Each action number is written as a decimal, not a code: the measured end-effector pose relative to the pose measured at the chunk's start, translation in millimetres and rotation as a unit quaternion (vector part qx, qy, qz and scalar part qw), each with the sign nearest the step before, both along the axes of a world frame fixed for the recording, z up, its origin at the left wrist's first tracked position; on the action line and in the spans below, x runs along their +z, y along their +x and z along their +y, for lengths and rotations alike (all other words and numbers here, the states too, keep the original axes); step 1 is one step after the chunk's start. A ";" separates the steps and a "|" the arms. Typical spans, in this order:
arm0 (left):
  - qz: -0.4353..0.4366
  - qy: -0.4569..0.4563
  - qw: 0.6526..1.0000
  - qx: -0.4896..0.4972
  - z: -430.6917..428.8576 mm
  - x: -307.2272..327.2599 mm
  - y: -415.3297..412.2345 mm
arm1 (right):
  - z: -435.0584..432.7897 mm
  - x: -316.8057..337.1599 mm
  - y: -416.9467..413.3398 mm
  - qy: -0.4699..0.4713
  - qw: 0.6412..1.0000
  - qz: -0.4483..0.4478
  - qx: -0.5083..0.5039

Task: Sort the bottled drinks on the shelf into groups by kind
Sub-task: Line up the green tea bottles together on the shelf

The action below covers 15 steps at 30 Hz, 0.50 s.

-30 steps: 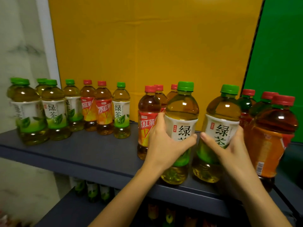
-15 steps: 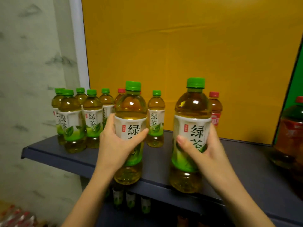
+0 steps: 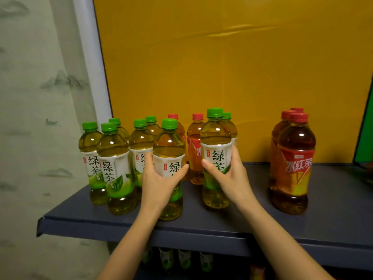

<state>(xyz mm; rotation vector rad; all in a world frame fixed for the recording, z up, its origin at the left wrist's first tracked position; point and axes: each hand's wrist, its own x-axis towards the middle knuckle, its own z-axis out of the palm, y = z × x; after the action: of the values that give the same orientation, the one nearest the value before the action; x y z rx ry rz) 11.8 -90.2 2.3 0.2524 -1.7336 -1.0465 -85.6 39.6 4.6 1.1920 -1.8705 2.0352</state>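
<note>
My left hand (image 3: 159,182) grips a green-capped green tea bottle (image 3: 169,146) standing on the dark shelf (image 3: 232,223), right beside a cluster of several green tea bottles (image 3: 113,158) at the shelf's left end. My right hand (image 3: 232,178) grips a second green tea bottle (image 3: 215,138) a little to the right. Two red-capped iced red tea bottles (image 3: 194,142) stand behind, between the held bottles, and another green tea bottle (image 3: 229,126) is partly hidden behind the right one. A group of red tea bottles (image 3: 294,158) stands at the right.
A yellow panel (image 3: 222,67) backs the shelf and a green panel (image 3: 365,138) shows at the far right. A pale patterned wall (image 3: 36,118) lies left of the shelf's end. More bottles (image 3: 185,259) stand on a lower shelf below.
Both hands have carried their green tea bottles leftward along the shelf, up to the green tea cluster. The bottles now sit lower, at the shelf surface.
</note>
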 end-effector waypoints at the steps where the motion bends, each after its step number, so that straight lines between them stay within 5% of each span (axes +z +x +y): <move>1: 0.004 0.004 1.000 -0.011 -2.2 -1.1 -3.7 | -3.8 -0.7 -1.7 0.000 1.000 0.002 -0.009; 10: 0.025 0.011 0.999 -0.025 -18.3 -11.7 -34.2 | -19.3 -20.3 -12.6 0.006 0.999 -0.018 -0.037; 15: -0.066 0.025 0.995 -0.073 -24.7 -6.4 -22.1 | -15.9 -12.8 -20.3 0.035 0.998 -0.030 -0.034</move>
<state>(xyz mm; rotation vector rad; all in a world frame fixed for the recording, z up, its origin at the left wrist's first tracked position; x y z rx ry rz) -10.3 -114.8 -4.1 0.2338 -1.8685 -1.2047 -105.9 23.7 -8.3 1.0788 -1.9966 2.0079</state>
